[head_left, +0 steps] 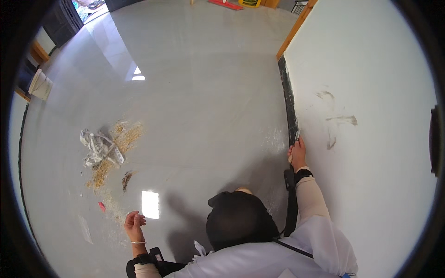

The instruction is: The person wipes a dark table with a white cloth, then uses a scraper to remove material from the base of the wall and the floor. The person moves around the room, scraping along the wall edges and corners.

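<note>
My right hand (299,152) is closed around a scraper (290,158) with a light handle. Its thin blade lies against the black skirting (290,102) at the foot of the white wall, where pale marks show along the skirting's edge. Off to the left, my left hand (134,220) hangs over the grey floor with loosely bent fingers and nothing in it. Near that hand are a small red scrap (102,206) and scattered debris.
A crumpled plastic bag (99,148) lies at left on spilled yellowish crumbs (127,136). Beyond it, a white bucket (40,85) stands by the left wall. Far back are a red floor tool (226,4) and a yellow container (250,3). Smears mark the right wall (371,92).
</note>
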`<state>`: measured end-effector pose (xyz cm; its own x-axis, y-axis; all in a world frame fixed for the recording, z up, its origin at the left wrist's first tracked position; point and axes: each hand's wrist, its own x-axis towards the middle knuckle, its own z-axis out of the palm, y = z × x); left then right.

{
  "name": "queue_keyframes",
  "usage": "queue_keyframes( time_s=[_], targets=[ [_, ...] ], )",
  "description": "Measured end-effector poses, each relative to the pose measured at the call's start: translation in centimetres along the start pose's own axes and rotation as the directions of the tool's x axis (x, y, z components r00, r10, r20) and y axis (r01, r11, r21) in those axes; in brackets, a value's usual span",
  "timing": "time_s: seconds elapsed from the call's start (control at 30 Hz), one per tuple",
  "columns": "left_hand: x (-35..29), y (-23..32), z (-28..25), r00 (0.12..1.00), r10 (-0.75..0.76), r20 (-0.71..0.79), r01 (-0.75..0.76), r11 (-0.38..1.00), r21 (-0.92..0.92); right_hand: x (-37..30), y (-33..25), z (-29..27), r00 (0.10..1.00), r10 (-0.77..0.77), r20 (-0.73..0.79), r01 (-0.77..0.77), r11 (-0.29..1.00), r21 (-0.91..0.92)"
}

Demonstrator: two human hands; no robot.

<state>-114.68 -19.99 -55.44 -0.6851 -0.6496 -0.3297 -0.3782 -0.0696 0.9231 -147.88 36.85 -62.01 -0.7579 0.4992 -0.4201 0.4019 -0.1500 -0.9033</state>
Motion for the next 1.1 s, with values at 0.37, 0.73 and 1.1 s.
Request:
queue_keyframes(
  time_s=[0.37, 0.73, 1.1],
  targets=[
    [5.8, 15.0, 10.7, 0.99, 0.123, 0.075, -0.129, 0.989, 0.075, 3.3, 0.2, 5.3, 0.999, 0.004, -0.055, 0.006, 0.983, 0.182],
    [7.2, 34.9, 26.4, 0.933, 0.215, 0.288, -0.131, 0.95, -0.283, 10.0, -2.8, 7.1, 0.999, 0.009, -0.052, 0.0, 0.985, 0.172],
    [10.1, 39.7, 30.8, 0.896, 0.159, 0.415, 0.071, 0.87, -0.489, 12.2, -5.0, 7.8, 0.999, -0.02, -0.031, 0.022, 0.996, 0.082]
  ],
)
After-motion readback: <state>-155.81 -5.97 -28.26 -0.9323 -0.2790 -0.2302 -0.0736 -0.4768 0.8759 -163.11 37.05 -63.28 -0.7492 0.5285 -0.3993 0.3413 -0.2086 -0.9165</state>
